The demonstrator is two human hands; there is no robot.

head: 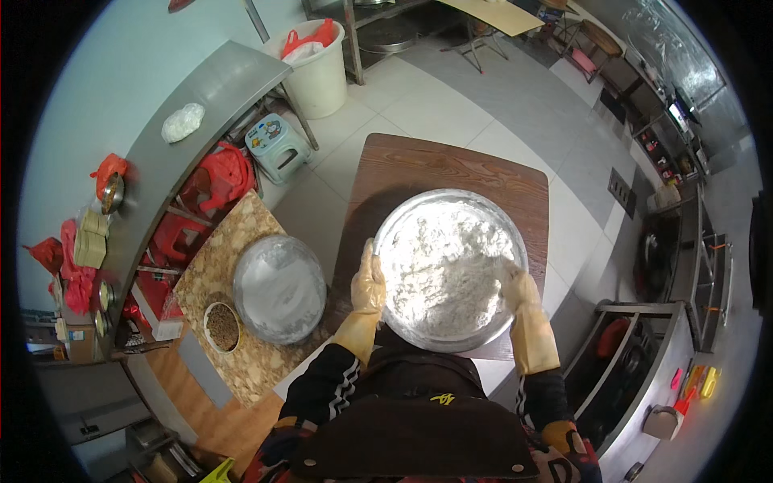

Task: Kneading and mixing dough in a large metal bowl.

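A large round metal basin (454, 345) stands on a brown wooden table (423, 163) right in front of me. Inside it lies a white, lumpy, flour-like mixture (444, 265), part of it in bright glare. My left hand (368, 284), in a pale yellow rubber glove, grips the basin's left rim. On the right side, my right hand (524, 293) wears a matching glove and reaches over the rim to the mixture. Its fingers are blurred, so whether they hold anything is unclear.
To the left, a marbled-top table (266, 214) holds a flour-dusted metal basin (279, 290) and a bowl of brown granules (222, 328). Beyond are a plastic stool (278, 148), a white bin (320, 84) and a metal counter (181, 96). A metal-framed rack (628, 362) stands right.
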